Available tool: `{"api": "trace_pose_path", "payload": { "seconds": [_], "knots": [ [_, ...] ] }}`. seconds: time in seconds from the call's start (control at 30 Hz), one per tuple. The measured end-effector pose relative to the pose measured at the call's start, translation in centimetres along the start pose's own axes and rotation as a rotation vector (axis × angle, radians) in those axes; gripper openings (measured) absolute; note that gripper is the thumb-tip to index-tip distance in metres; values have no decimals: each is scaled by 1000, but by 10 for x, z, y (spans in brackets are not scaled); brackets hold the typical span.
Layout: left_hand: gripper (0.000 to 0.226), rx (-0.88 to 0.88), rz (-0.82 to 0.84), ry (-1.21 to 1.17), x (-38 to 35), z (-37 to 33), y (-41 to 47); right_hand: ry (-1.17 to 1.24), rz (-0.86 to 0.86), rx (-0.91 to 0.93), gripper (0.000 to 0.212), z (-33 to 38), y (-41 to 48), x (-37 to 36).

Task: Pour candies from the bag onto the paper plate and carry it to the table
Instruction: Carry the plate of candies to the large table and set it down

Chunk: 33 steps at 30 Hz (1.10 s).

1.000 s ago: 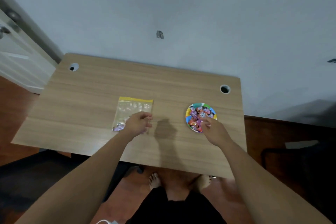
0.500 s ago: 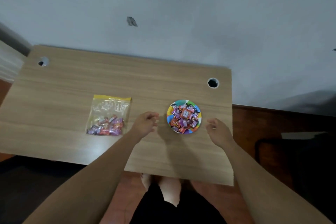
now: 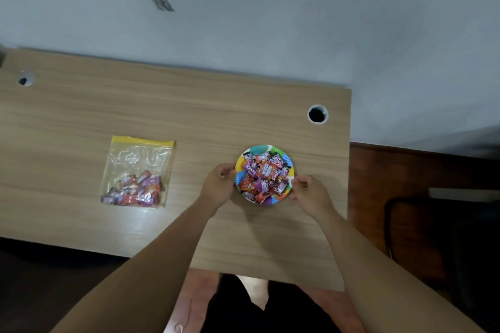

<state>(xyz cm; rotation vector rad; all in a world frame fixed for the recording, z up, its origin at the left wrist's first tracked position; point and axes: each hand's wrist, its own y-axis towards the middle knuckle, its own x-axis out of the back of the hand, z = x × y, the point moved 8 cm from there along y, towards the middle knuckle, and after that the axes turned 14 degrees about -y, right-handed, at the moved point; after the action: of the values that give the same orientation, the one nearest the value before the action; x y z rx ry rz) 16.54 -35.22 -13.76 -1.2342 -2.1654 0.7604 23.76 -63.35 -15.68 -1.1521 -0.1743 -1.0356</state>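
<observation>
Pouring looks done: the left hand (image 3: 217, 184) and right hand (image 3: 311, 192) pinch opposite rims of the candy-heaped multicoloured round paper plate (image 3: 281, 196) near the tabletop's right edge, carrying remains.

Bare wood of the light wooden worktop (image 3: 81, 105) runs wide across the upper left of the frame, open for passing. The clear zip bag with a yellow strip and wrapped candies (image 3: 138, 171) lies flat at centre left, well apart from the round multicoloured paper plate heaped with candies (image 3: 264, 173), leaving a free lane between them. Both hands, left (image 3: 217, 184) and right (image 3: 311, 192), flank the plate's rim. A round cable hole (image 3: 317, 114) sits at upper right, near the worktop's right edge.
</observation>
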Motion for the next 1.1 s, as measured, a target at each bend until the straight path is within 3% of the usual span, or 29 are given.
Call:
{"api": "trace_pose_path", "payload": {
  "seconds": [0.2, 0.67, 1.1],
  "knots": [
    [27, -39, -81, 94, -11, 8, 3, 72, -7, -19, 14, -3, 9, -8],
    [22, 49, -107, 79, -4, 9, -6, -10, -53, 21, 14, 0, 1, -2],
    [16, 9, 91, -87, 25, -44, -57, 30, -245, 22, 13, 31, -88, 26]
  ]
}}
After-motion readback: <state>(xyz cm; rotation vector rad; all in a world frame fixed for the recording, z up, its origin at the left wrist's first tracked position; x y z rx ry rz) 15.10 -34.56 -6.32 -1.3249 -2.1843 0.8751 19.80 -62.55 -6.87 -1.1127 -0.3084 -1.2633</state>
